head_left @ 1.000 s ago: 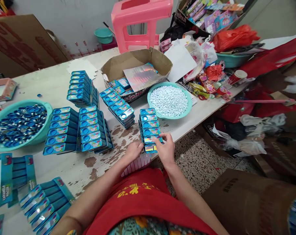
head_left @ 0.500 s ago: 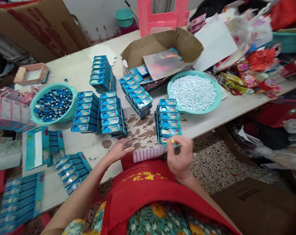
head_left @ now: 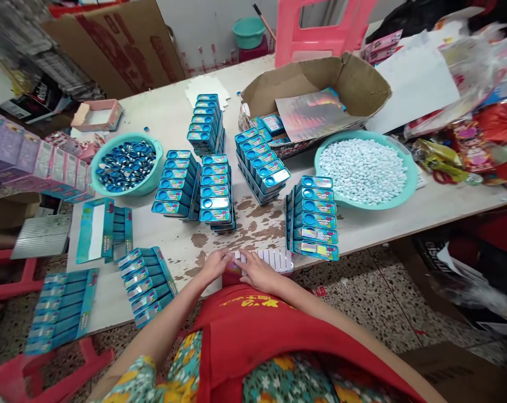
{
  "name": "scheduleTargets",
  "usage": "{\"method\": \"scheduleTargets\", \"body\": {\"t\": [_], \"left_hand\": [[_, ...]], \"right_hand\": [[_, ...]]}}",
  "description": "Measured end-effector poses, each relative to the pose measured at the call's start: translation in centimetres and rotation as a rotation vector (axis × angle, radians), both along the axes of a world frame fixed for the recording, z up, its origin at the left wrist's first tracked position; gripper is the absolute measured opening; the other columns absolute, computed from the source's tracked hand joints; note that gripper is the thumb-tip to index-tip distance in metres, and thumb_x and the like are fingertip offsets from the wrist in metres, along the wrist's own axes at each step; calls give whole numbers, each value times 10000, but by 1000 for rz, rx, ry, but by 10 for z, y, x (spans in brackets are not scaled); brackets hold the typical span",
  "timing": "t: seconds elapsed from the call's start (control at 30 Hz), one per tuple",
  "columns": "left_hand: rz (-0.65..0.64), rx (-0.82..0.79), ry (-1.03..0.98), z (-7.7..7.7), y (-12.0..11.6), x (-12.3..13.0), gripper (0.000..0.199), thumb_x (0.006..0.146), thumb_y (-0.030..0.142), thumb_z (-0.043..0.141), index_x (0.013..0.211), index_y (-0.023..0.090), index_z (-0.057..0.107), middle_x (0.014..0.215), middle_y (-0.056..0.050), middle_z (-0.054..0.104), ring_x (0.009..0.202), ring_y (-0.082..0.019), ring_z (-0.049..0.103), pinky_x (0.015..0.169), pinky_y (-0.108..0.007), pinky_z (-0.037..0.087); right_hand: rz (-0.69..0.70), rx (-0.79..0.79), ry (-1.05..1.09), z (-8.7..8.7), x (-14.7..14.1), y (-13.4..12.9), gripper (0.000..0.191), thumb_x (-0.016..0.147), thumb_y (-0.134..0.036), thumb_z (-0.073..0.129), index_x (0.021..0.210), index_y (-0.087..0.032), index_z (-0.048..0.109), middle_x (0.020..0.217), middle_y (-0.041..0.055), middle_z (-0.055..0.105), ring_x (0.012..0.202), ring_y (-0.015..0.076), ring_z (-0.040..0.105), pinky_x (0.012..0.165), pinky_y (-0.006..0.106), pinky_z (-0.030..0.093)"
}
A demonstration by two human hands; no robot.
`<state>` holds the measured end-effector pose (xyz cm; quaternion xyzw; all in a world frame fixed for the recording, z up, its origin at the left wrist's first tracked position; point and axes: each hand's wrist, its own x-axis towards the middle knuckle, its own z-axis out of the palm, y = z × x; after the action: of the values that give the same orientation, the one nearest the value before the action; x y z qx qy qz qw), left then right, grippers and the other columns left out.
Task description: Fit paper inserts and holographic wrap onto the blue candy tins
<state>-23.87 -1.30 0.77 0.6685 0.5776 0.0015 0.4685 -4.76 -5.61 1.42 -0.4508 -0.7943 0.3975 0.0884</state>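
Observation:
My left hand (head_left: 215, 265) is at the table's front edge, fingers pressed together at the left end of a pale purple slotted strip (head_left: 274, 259). What it pinches is too small to make out. My right hand (head_left: 257, 271) lies over the same strip, fingers stretched out, its tips close to my left hand's. Stacks of blue boxes with round caps (head_left: 215, 190) stand on the table beyond my hands. Another such stack (head_left: 314, 218) is right of the strip. A teal bowl of blue caps (head_left: 158, 168) is at the left, a teal bowl of white pieces (head_left: 411, 173) at the right.
An open cardboard box (head_left: 320, 73) holds blue boxes and a shiny sheet behind the stacks. More blue packs (head_left: 148, 282) lie at the table's left front. A pink stool (head_left: 287, 39) stands behind. Wrapped packets (head_left: 472, 145) are heaped at the right.
The view has shifted left. My right hand has moved from the right-hand stack to the purple strip, beside my left hand. My left hand's fingers have closed at the strip.

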Motion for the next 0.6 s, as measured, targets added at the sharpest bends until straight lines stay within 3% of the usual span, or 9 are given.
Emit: {"method": "scheduleTargets", "body": {"t": [0.07, 0.17, 0.23, 0.3, 0.37, 0.5, 0.6], "left_hand": [[-1, -1, 24, -5, 3, 1, 289, 872, 348, 377, 724, 168, 548, 691, -19, 587, 682, -161, 526, 623, -247, 343], [4, 7, 90, 2, 6, 7, 272, 873, 337, 390, 757, 173, 573, 707, -35, 606, 713, -180, 556, 650, -262, 373], [58, 94, 65, 21, 7, 13, 274, 883, 344, 385, 865, 177, 601, 830, -61, 643, 839, -201, 579, 739, -286, 405], [84, 183, -87, 50, 8, 23, 300, 887, 363, 398, 1049, 193, 585, 1064, -76, 632, 1027, -208, 547, 865, -305, 402], [10, 124, -296, 79, 9, 34, 333, 858, 387, 475, 1126, 208, 562, 1172, -63, 596, 1089, -200, 521, 905, -295, 400], [-101, -181, -514, 118, 16, 66, 260, 841, 401, 512, 843, 152, 588, 744, -7, 606, 707, -128, 558, 661, -229, 443], [-167, -173, -546, 130, 32, 98, 321, 881, 419, 439, 756, 144, 549, 620, 20, 521, 580, -88, 488, 568, -201, 400]], "right_hand": [[-51, 60, 14, 3, 1, 1, 340, 720, -202, 706, 1050, -182, 625, 1394, 139, 389, 1233, 298, 402, 981, 436, 387], [-200, 95, 87, 12, 0, 5, 53, 775, -155, 646, 812, -187, 627, 1026, 76, 617, 969, 202, 551, 826, 323, 451], [-328, 75, 175, 26, 1, 7, 85, 820, -150, 592, 748, -196, 599, 790, 17, 612, 777, 153, 561, 723, 270, 443], [-472, 56, 280, 48, 5, 7, 109, 840, -172, 578, 734, -196, 586, 731, -5, 593, 713, 134, 550, 682, 252, 427], [-604, 46, 377, 74, 14, 4, 100, 844, -204, 583, 745, -195, 586, 732, -10, 595, 707, 129, 551, 666, 245, 420], [-851, 116, 421, 117, 39, -3, 115, 853, -261, 584, 760, -196, 602, 737, -10, 600, 707, 130, 548, 666, 252, 423], [-1088, 286, 354, 128, 63, 0, 112, 840, -290, 600, 779, -199, 620, 786, 6, 596, 776, 152, 549, 733, 288, 437]]}}
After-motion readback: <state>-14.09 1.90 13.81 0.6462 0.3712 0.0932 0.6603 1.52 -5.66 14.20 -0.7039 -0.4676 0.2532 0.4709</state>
